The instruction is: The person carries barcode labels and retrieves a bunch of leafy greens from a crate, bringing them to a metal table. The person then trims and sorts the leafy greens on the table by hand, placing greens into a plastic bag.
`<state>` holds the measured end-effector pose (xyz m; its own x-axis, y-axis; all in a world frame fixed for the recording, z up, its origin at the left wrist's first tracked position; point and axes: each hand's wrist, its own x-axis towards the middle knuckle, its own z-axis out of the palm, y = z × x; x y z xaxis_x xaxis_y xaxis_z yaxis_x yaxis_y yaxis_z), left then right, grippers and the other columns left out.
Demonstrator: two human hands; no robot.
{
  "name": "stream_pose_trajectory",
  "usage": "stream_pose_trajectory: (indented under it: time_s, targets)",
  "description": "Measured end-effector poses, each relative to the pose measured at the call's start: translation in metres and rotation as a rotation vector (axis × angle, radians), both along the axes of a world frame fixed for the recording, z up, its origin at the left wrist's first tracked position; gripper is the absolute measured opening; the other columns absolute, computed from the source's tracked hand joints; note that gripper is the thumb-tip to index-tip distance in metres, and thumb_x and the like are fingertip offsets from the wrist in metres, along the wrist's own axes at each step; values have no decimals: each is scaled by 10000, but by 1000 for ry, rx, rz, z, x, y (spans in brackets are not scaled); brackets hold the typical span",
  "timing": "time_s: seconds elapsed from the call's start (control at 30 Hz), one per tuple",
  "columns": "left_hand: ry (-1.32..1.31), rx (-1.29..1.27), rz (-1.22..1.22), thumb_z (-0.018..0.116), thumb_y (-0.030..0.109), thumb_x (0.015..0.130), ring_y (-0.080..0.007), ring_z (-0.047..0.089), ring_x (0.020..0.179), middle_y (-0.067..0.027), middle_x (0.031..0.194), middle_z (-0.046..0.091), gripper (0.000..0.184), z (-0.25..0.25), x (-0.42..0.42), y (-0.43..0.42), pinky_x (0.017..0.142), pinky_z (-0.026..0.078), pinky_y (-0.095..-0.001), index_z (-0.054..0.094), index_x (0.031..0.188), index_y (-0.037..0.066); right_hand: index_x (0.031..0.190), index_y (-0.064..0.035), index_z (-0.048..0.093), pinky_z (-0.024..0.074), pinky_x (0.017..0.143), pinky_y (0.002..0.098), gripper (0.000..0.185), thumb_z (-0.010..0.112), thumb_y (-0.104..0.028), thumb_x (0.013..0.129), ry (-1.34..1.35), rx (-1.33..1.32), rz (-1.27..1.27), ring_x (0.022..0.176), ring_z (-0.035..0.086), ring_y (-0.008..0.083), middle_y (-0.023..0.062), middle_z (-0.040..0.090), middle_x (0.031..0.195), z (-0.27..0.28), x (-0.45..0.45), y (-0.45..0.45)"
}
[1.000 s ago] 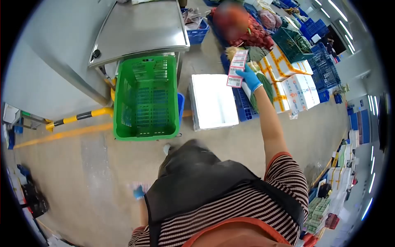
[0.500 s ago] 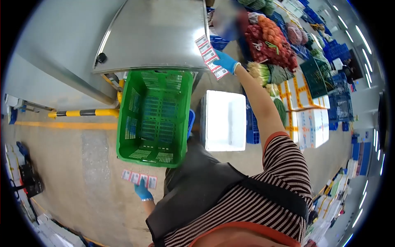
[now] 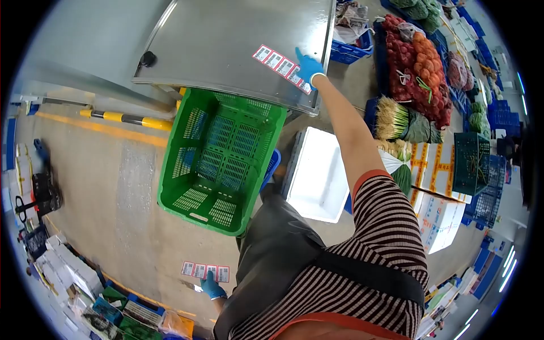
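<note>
My right hand [image 3: 310, 67], in a blue glove, is stretched out over the steel tabletop near its right corner. It grips the edge of a strip of red-bordered printed labels [image 3: 279, 63], one finger sticking out away from the strip. Whether the strip touches the metal I cannot tell. Low on the left, beside my apron, my gloved left hand [image 3: 212, 286] pinches another strip of similar labels [image 3: 198, 270] above the floor. Between the two hands stands a green plastic crate [image 3: 166, 187] with slotted walls and nothing inside.
The steel table [image 3: 226, 34] borders the green crate. A white foam box [image 3: 343, 187] stands right of it, a blue basket [image 3: 273, 164] partly hidden between them. Beyond are net bags of onions [image 3: 428, 62], leeks [image 3: 391, 119] and taped cartons [image 3: 439, 221]. A yellow-black rail [image 3: 127, 119] runs left.
My view has shifted and turned. My right hand with its label strip is now farther over the tabletop. The left hand still holds its strip, now lower in view.
</note>
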<state>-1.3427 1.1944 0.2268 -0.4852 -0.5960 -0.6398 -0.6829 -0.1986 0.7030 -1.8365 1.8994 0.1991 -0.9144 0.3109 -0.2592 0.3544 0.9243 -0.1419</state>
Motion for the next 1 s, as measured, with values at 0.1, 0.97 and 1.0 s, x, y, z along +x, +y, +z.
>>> stream_pose_trajectory:
  time_s: [0.1, 0.97, 1.0]
  targets:
    - [31, -20, -9, 572, 1, 870, -174, 603, 808, -75, 979, 616, 273, 15, -6, 22, 716, 530, -308, 560, 1141, -27, 1455, -128, 328, 493, 792, 456, 686, 607, -185, 830, 435, 149, -33, 960, 596, 321, 141, 587, 1095, 12, 26, -14]
    - [-60, 75, -32, 593, 7, 879, -162, 603, 862, -78, 1053, 618, 365, 3, 14, 73, 766, 521, -302, 541, 1238, -40, 1487, -142, 294, 225, 1133, 424, 721, 465, -51, 792, 517, 227, 83, 1345, 357, 240, 66, 394, 1442, -65, 175, -95]
    - [-48, 96, -12, 593, 9, 879, -163, 605, 866, -77, 1058, 617, 371, 11, 10, 81, 764, 523, -302, 537, 1243, -39, 1489, -142, 287, 223, 1135, 423, 728, 465, -47, 790, 503, 242, 90, 1347, 355, 243, 67, 390, 1446, -66, 175, -94]
